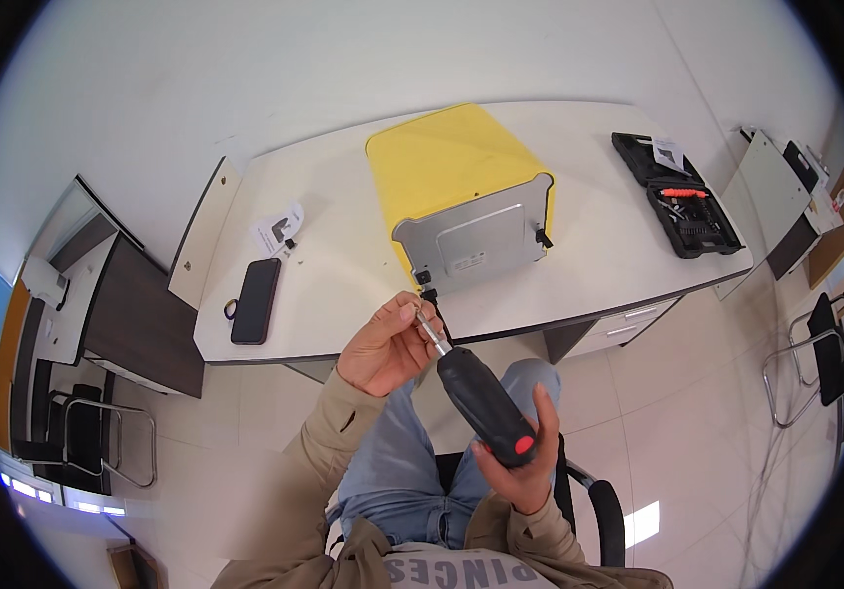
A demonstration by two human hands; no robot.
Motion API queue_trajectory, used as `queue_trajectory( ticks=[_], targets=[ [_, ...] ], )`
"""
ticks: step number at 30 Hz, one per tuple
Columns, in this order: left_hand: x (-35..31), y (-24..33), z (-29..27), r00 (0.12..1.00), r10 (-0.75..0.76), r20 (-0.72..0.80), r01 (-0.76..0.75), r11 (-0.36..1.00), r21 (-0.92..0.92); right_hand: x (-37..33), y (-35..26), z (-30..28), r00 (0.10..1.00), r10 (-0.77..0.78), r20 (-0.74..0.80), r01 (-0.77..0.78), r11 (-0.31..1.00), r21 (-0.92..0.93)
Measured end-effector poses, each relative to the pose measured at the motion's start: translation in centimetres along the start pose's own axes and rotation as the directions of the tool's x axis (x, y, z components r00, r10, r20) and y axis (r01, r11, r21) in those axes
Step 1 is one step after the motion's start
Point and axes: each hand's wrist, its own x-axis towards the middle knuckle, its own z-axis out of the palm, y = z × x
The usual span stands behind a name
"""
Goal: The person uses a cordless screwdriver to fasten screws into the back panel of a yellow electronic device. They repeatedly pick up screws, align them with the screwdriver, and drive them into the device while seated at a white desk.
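Note:
My right hand is wrapped round the rear end of a black cordless screwdriver with a red spot at its back. The tool points up and left, over my lap, in front of the table edge. My left hand pinches the silver bit near its tip; whether a small screw is also between the fingers cannot be made out. Just beyond it, a yellow box-like appliance lies on the table, its grey metal base facing me. Black feet show at the base's corners.
The white table carries a phone, a printed sheet with small black parts, and a ring-like item at left. An unfolded black tool case lies at right. Chairs stand on the tiled floor to either side.

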Motion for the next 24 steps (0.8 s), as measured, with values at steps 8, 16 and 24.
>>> queue_trajectory(
  ticks=[8,16,24],
  targets=[
    [-0.1,0.3,-0.5,1.000,0.000,0.004,-0.001,0.996,0.085,-0.1,0.1,0.0,1.000,0.020,-0.002,-0.020,1.000,0.004],
    [-0.2,1.1,-1.1,0.999,-0.005,-0.038,0.010,0.991,0.131,1.0,-0.1,0.2,0.996,-0.055,-0.068,0.053,0.998,-0.033],
    [-0.2,1.5,-0.6,0.995,0.027,-0.097,-0.002,0.970,0.244,1.2,-0.6,-0.1,0.998,0.010,-0.064,-0.011,1.000,-0.009]
  ],
)
